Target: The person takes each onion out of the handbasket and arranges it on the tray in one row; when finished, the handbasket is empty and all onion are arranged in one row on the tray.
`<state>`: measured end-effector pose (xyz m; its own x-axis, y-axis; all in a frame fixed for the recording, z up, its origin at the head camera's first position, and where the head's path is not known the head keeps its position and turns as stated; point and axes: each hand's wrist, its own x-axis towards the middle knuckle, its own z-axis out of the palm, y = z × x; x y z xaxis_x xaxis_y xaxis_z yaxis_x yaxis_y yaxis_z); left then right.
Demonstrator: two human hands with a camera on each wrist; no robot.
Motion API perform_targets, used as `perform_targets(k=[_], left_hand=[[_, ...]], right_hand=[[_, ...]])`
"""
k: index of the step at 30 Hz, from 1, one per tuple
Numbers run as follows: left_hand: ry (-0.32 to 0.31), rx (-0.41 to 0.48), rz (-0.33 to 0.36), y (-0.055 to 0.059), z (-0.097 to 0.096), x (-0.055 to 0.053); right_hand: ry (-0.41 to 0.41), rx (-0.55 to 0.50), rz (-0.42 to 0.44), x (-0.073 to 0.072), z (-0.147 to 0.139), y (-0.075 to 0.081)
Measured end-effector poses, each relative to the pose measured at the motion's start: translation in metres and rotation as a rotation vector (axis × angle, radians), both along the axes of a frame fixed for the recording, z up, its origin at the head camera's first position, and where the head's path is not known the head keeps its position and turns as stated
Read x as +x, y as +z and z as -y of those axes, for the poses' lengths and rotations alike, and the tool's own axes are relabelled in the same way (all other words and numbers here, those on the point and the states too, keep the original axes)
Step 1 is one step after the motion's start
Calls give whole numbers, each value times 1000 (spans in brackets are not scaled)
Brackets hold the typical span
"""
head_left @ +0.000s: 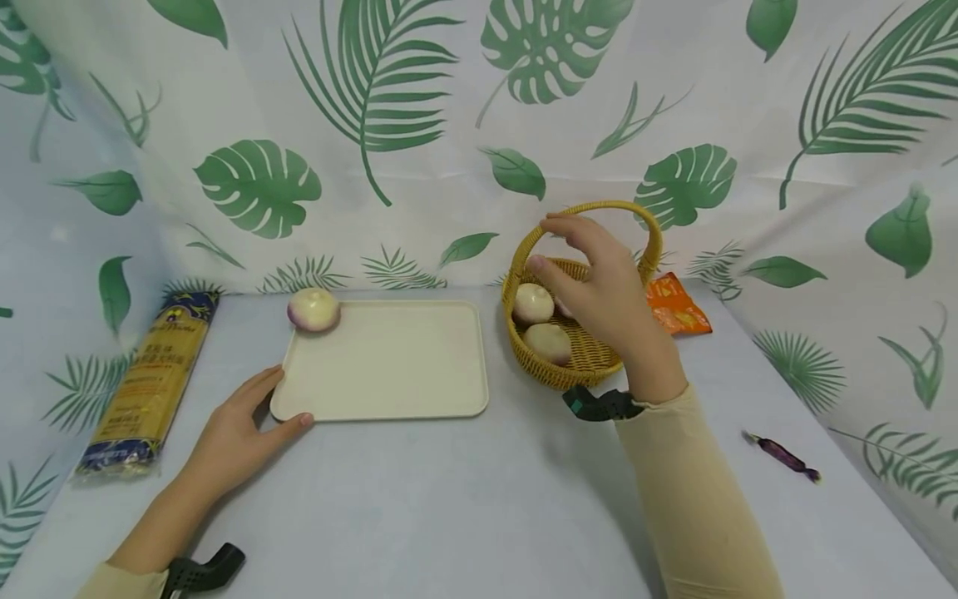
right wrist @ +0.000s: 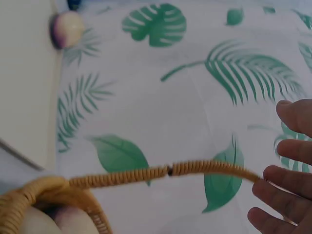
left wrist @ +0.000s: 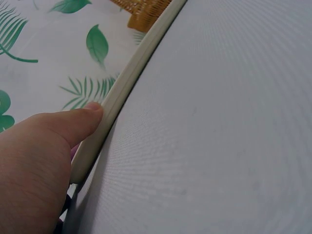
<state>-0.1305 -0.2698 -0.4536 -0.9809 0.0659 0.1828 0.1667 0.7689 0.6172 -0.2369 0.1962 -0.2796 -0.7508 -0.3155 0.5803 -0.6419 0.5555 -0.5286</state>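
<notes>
At the front left corner of a cream tray (head_left: 389,366), my left hand (head_left: 238,433) holds the edge. Its thumb (left wrist: 87,119) lies against the rim in the left wrist view, and its fingers touch the left side. A peeled-looking onion (head_left: 314,309), white with a purple side, sits at the tray's back left corner. My right hand (head_left: 602,287) is over a wicker basket (head_left: 531,362), by its tall handle (right wrist: 195,168), with loosely bent fingers and nothing in them. Two onions (head_left: 534,304) show inside the basket, and part of a third is behind the hand.
On the left lies a yellow and blue pasta packet (head_left: 150,374). An orange packet (head_left: 677,304) is to the right of the basket. A dark wrapped candy (head_left: 783,456) lies at the right. Leaf-patterned cloth (head_left: 419,216) rises behind the table.
</notes>
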Motion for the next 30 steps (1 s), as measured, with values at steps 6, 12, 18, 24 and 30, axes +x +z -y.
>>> perform_targets(k=[6,12,18,24,30], left_hand=[[-7,13,-2,0,-2,0],[-4,13,-5,1,-1,1],[-3,17,3,-1,-2,0],[-5,13,-8,-3,-1,0],[-5,-1,-1,-2,1,-2]], right_hand=[[40,-180,-26,-15,-13,-9],[128,-349,-51,-28,-21,-21],[24,-321,20,-44,-32,-32],[-93,-175,199,-60,-40,-42],[-71,-68,362,-71,-48,-53]])
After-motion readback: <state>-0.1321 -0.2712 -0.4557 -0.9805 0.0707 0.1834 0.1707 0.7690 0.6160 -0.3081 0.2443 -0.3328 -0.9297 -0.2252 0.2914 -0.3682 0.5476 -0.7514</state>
